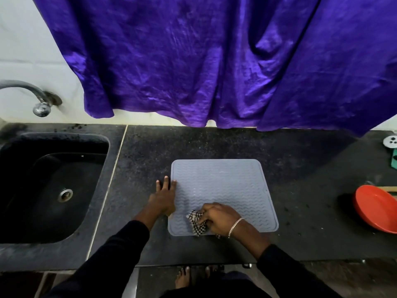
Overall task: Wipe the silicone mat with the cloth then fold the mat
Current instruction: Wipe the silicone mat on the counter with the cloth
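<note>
A grey silicone mat (pixel 223 186) with a wavy ribbed surface lies flat on the dark stone counter (pixel 236 145). My left hand (pixel 164 196) rests flat with fingers spread at the mat's left edge, partly on the counter. My right hand (pixel 219 218), with a bracelet at the wrist, is closed on a bunched black-and-white checked cloth (pixel 196 223) and presses it on the mat's near left corner.
A black sink (pixel 49 190) with a tap (pixel 32 93) fills the left. A purple curtain (pixel 204 61) hangs over the back of the counter. A red bowl (pixel 374 208) sits at the right edge, with a small metal strainer (pixel 390 141) and a green item (pixel 393 159) behind it.
</note>
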Action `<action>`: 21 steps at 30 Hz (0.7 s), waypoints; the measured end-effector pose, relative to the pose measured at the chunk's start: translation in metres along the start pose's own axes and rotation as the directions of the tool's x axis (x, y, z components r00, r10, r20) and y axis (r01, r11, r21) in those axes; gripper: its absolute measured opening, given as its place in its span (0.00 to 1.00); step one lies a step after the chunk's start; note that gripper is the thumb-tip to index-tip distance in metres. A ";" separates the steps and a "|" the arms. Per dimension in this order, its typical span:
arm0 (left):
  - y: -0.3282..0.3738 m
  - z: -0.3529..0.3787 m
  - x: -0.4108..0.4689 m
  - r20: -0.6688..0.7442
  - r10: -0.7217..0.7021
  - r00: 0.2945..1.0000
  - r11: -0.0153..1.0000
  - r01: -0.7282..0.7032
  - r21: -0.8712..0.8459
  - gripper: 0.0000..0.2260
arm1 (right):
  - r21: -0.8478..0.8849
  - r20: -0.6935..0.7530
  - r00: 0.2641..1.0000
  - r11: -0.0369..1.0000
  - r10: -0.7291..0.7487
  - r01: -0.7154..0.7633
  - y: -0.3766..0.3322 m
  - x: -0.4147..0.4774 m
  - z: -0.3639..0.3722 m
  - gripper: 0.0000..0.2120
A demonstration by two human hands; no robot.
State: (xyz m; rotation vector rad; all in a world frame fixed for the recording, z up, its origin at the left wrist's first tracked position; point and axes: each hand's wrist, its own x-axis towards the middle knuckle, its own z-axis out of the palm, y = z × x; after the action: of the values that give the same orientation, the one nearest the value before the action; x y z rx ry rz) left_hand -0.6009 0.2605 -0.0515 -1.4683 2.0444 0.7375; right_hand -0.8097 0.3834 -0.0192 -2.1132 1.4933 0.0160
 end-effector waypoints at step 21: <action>0.031 0.012 -0.012 -0.111 -0.121 0.986 0.991 0.114 -0.062 0.43 | 0.013 0.046 0.999 1.000 -0.007 0.007 0.050 -0.033 -0.010 0.21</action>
State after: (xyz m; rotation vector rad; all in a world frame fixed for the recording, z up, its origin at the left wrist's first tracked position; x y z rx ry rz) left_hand -0.6264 0.2855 -0.0480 -1.6830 2.0145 0.6814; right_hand -0.8691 0.3965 -0.0216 -2.0937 1.4554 0.0521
